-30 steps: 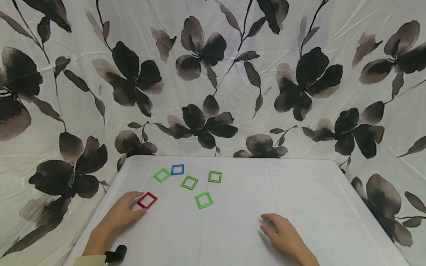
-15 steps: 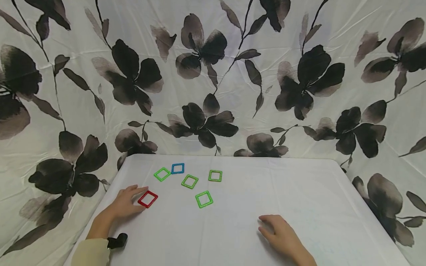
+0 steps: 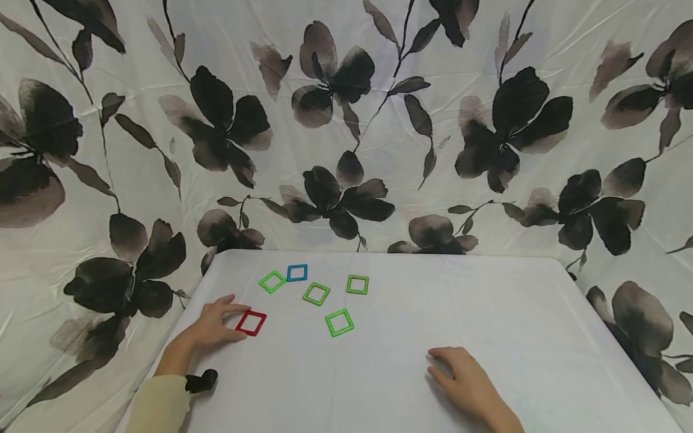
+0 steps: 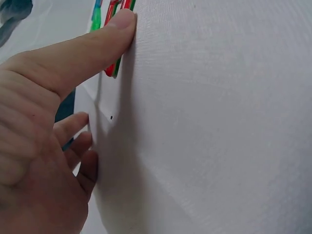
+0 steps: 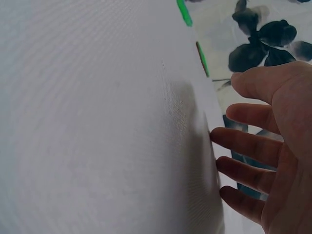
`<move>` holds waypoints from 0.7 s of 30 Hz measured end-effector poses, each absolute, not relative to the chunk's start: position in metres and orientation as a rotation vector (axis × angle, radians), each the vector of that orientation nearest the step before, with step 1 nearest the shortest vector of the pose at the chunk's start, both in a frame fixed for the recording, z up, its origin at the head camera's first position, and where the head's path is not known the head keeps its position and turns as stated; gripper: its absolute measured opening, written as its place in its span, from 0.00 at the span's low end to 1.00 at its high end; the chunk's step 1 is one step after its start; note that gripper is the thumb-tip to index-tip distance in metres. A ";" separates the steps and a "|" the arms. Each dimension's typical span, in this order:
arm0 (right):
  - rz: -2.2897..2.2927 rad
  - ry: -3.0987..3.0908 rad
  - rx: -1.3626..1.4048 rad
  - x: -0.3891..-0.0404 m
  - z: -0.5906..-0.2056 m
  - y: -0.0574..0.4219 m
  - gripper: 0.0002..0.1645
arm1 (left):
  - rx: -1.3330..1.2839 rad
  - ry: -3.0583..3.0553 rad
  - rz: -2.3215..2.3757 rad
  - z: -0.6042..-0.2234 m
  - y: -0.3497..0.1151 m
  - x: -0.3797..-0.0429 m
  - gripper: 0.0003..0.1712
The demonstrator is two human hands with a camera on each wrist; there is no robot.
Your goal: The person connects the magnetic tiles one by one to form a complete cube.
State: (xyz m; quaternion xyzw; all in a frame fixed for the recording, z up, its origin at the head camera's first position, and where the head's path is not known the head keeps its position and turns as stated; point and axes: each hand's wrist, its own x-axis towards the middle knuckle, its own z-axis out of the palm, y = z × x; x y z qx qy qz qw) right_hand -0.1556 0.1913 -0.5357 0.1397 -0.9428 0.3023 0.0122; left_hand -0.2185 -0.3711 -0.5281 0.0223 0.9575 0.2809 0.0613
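Note:
At the left of the table, a red open square frame [image 3: 251, 323] lies flat, and my left hand [image 3: 211, 325] pinches it between thumb and index finger at its left side. In the left wrist view, the thumb [image 4: 122, 22] presses against the edge of the red piece [image 4: 110, 70]; the other fingers are bent loosely. My right hand [image 3: 468, 382] hovers low over the right half of the table, fingers relaxed, holding nothing. Its fingers [image 5: 248, 141] are spread apart in the right wrist view.
Green square frames [image 3: 339, 323], several in number, and a blue square frame [image 3: 296, 273] lie behind and right of the red one. The white table [image 3: 379, 385] ends at a flowered cloth backdrop [image 3: 411, 144]. A black strap piece [image 3: 201, 381] sits at the left wrist.
My left fingers have closed in on the red square frame, which has turned slightly. The whole head view has shifted a little. My right hand stays nearly still.

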 end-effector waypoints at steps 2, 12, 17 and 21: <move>0.939 -2.929 0.434 -0.158 -0.534 0.193 0.18 | 0.066 2.903 0.888 -0.528 -0.370 -0.223 0.39; 0.929 -2.884 0.466 -0.166 -0.533 0.196 0.17 | 0.053 2.961 0.937 -0.530 -0.369 -0.228 0.42; 0.935 -2.873 0.488 -0.166 -0.536 0.193 0.16 | 0.050 2.972 1.028 -0.532 -0.366 -0.219 0.43; 0.935 -2.880 0.511 -0.165 -0.538 0.191 0.16 | 0.074 2.992 1.065 -0.529 -0.353 -0.212 0.42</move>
